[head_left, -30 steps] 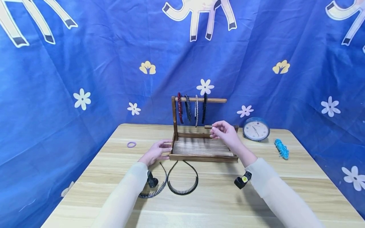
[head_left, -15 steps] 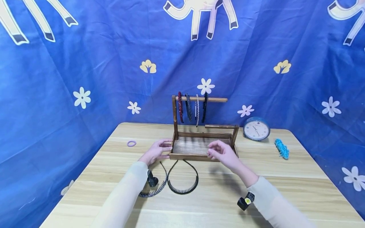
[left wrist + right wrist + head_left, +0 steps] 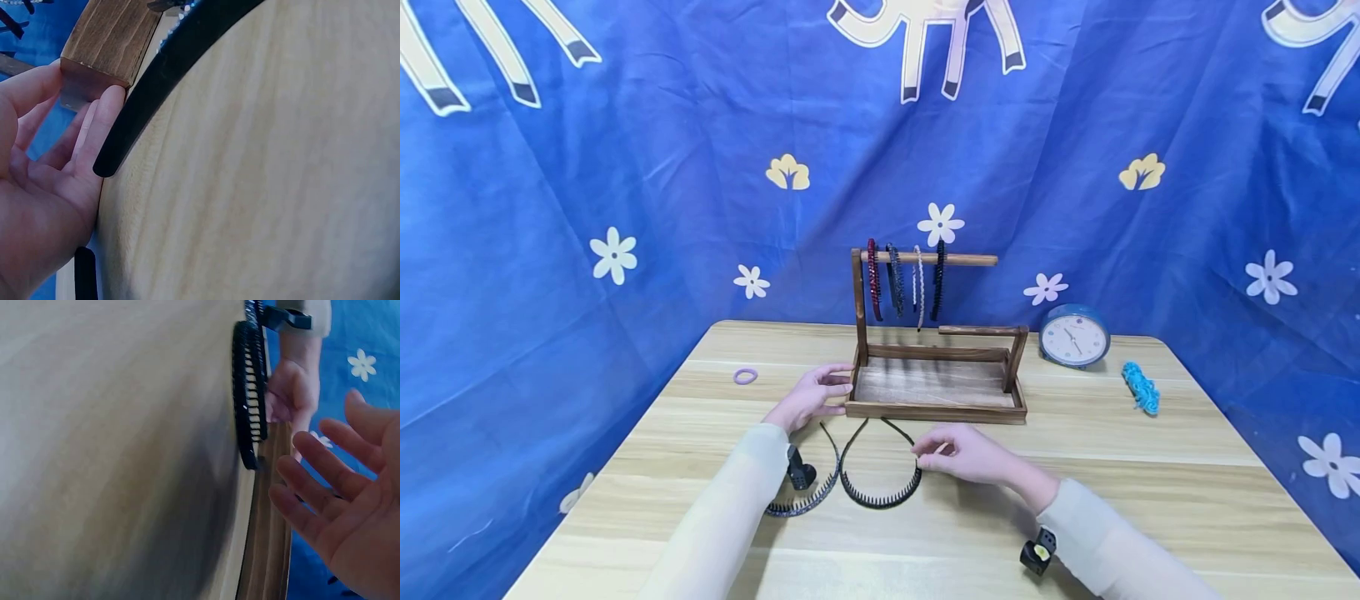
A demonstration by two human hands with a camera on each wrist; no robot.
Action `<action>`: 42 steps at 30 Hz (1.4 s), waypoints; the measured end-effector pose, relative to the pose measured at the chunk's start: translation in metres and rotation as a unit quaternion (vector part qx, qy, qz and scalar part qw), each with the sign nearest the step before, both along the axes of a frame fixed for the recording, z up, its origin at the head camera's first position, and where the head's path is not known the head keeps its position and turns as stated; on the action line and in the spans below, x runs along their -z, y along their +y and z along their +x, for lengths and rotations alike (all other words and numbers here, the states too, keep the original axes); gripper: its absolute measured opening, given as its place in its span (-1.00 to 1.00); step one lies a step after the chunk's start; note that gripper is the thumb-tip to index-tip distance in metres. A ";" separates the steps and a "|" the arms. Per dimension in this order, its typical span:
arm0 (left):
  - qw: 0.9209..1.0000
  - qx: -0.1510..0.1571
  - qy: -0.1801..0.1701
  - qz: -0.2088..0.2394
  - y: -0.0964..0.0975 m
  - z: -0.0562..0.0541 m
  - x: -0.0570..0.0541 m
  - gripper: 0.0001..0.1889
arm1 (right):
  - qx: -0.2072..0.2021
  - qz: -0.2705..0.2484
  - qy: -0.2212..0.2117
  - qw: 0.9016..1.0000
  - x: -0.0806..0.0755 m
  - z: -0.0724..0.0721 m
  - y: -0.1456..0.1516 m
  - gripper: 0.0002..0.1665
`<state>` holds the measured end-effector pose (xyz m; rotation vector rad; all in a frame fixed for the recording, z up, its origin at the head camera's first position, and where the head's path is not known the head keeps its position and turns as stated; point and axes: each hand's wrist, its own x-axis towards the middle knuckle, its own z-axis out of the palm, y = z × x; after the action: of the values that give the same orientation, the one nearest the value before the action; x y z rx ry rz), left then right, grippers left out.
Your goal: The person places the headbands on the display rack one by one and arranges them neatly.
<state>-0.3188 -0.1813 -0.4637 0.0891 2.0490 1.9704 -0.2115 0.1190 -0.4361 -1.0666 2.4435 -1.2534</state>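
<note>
My left hand [image 3: 808, 398] touches the left end of a brown wooden headband rack [image 3: 936, 413], its fingers extended along the tray's side. In the left wrist view, fingertips rest against the wooden corner [image 3: 112, 40], beside a headband's dark end [image 3: 112, 159]. My right hand [image 3: 966, 454] is at the right side of a black toothed headband [image 3: 880, 503] lying on the table. The right wrist view shows its fingers spread and relaxed, apart from the headband [image 3: 240, 394]. A glittery dark toothed headband [image 3: 801, 508] lies to the left, partly behind my left wrist camera.
Red [image 3: 874, 279], grey-blue [image 3: 896, 279], white [image 3: 920, 287] and black [image 3: 937, 279] headbands hang on the rack's upper bar. A lower bar [image 3: 977, 331] stands at right. Beyond are a blue clock [image 3: 1074, 337] and blue cord bundle [image 3: 1141, 387]; a purple ring [image 3: 746, 377] lies left.
My right hand has moved from the rack's lower bar, over the tray's front, down and toward me to the black headband's right side. The left hand stays at the rack.
</note>
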 end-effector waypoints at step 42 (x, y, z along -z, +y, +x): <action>1.000 0.014 0.012 -0.001 -0.002 0.002 0.001 -0.44 | -0.124 0.163 0.218 0.954 0.002 0.011 -0.018 -0.85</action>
<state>-0.3169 -0.1832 -0.4650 0.1402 2.0532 1.9599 -0.2006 0.1014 -0.4383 -1.6182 2.5774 -0.5524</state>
